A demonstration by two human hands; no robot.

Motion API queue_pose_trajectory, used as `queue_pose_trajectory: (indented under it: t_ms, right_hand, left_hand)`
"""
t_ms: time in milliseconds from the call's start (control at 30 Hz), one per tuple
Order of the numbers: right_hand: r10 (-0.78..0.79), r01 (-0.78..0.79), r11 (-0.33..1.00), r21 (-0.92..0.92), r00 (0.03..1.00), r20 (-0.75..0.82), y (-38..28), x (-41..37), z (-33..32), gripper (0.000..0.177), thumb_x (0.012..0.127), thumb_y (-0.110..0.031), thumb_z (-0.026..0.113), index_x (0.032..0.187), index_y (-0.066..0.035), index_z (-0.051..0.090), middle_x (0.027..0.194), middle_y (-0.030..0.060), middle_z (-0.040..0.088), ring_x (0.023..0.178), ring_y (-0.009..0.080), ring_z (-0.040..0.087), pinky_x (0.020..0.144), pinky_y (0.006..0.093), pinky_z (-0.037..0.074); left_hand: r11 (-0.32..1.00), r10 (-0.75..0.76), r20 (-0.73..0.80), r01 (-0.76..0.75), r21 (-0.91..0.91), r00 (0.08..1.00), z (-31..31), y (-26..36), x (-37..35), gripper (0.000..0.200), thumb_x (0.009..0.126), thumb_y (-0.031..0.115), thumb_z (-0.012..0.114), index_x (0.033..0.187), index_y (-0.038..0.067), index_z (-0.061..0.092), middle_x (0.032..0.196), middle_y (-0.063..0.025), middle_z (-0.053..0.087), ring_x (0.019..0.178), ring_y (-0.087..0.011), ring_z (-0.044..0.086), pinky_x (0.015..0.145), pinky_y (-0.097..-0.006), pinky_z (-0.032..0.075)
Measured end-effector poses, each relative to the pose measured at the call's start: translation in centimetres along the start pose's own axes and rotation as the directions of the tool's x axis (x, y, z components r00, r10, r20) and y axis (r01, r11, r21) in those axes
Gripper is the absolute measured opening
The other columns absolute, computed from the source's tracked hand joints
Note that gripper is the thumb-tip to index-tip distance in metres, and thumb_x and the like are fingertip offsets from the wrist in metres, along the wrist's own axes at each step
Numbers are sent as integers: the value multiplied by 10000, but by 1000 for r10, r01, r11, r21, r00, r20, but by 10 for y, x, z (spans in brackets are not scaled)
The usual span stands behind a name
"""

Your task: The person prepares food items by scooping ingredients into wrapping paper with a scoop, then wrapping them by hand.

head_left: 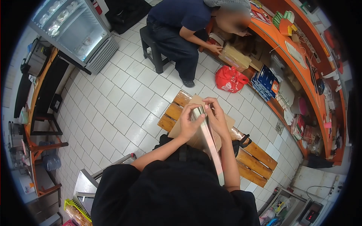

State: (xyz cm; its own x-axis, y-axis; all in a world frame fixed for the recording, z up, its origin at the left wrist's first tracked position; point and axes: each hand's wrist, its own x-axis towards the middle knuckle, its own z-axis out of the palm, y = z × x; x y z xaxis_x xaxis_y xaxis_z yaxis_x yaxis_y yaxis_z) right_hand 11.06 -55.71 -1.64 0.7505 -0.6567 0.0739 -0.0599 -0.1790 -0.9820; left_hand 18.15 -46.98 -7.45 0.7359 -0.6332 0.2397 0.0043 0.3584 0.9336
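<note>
Head view: left hand [189, 123] and right hand [217, 121] grip paper stack [210, 142] at far end; likely edge-handling, next move needs even pressure.

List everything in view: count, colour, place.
Paper bundle: 1, white and pink, between both hands
Cardboard: at least 1 piece, brown, on bench
Bench: 1, brown, below hands
Bag: 1, red, floor
Package: 1, yellowish, near co-worker's hand
Boxes: several, blue, by counter
Counter: 1, orange, right
Co-worker: 1, dark blue top, seated ahead
Stool: 1, dark, under co-worker
Fridge: 1, glass-fronted, upper left
Small shelf items: many, mixed, too unclear to count
Left hand: 1, bare, holding bundle
Right hand: 1, bare, holding bundle
</note>
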Motion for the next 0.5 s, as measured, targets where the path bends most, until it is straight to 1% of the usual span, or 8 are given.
queue_pose_trajectory:
  t_ms: [33,67,133,267,367,467,500]
  right_hand:
    - [-60,61,997,-36,998,22,-2,1,0,147,869,-127,464,919,-19,549,871,73,518,764,140,485,696,249,390]
    - [-60,61,997,-36,998,23,0,1,0,147,869,-127,464,919,-19,549,871,73,518,764,140,485,696,249,390]
    - [-85,91,992,-93,995,60,5,2,-2,155,865,-123,468,912,-15,568,844,79,509,753,157,488,691,254,389]
    - [-69,72,994,-76,997,39,4,2,-2,158,864,-121,467,881,-7,574,828,85,501,760,171,492,694,257,387]
    - [-70,73,994,-76,997,39,7,2,-2,157,865,-128,470,874,-6,568,819,78,499,742,158,487,681,253,388]
    - [-55,58,994,-91,998,43,9,1,-1,146,866,-137,477,875,-5,540,822,65,503,724,135,486,658,245,394]
    - [-26,26,999,-26,999,30,9,0,2,142,868,-142,480,880,-8,524,829,59,507,719,124,486,648,241,397]
  left_hand:
    - [1000,1,7,-1,-10,1000,0,0,1,315,703,14,631,997,-14,520,988,-86,475,949,-162,478,865,-277,359]
    - [1000,1,6,-1,-10,1000,0,0,0,315,703,14,631,997,-14,520,988,-86,475,949,-162,478,865,-277,359]
    - [999,-14,1,14,-34,1000,0,1,0,314,704,14,635,996,-15,520,994,-87,475,953,-161,478,861,-273,359]
    - [1000,-5,0,5,-24,1000,0,0,0,313,707,11,636,996,-15,519,989,-87,475,959,-162,476,859,-273,360]
    - [999,-10,-2,10,-36,1000,1,0,0,314,708,10,637,999,-16,521,984,-85,483,961,-160,481,860,-272,360]
    - [999,-40,23,40,0,999,0,2,0,312,707,9,638,998,-17,528,979,-84,492,956,-158,491,859,-272,363]
    - [999,-43,10,43,-21,999,0,3,0,310,706,9,639,996,-17,531,978,-84,496,953,-157,495,858,-271,366]
